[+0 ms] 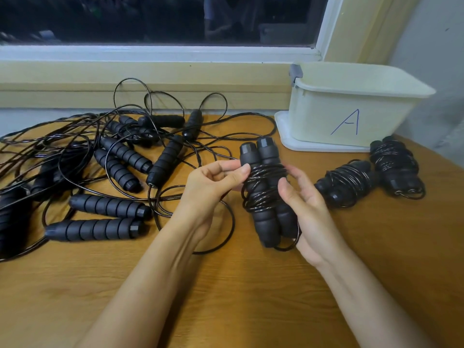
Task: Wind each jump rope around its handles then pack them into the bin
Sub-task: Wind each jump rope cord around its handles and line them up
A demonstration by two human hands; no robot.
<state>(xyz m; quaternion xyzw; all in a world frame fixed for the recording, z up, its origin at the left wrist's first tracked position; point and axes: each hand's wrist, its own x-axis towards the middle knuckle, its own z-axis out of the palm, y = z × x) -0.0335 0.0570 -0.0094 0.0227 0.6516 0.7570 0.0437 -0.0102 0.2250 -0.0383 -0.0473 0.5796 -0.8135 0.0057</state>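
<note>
Handles of the jump rope (267, 192) stood paired, nearly upright, caps toward the window (150, 18), cord wound round their middle. The right hand (308, 207) gripped them above the wooden table (226, 285); the left hand (216, 182) pinched the cord. Wound ropes (346, 182) lay near the bin (351, 114), loose ropes (120, 151) at left.

I'm seeing loose jump ropes (125, 151) sprawling over the counter's (238, 297) left half. The bin (326, 116) is sitting at the far right, a wound bundle (347, 180) and a second bundle (395, 162) lying just before it. A third bundle (266, 192) is hanging between these and the ropes.
</note>
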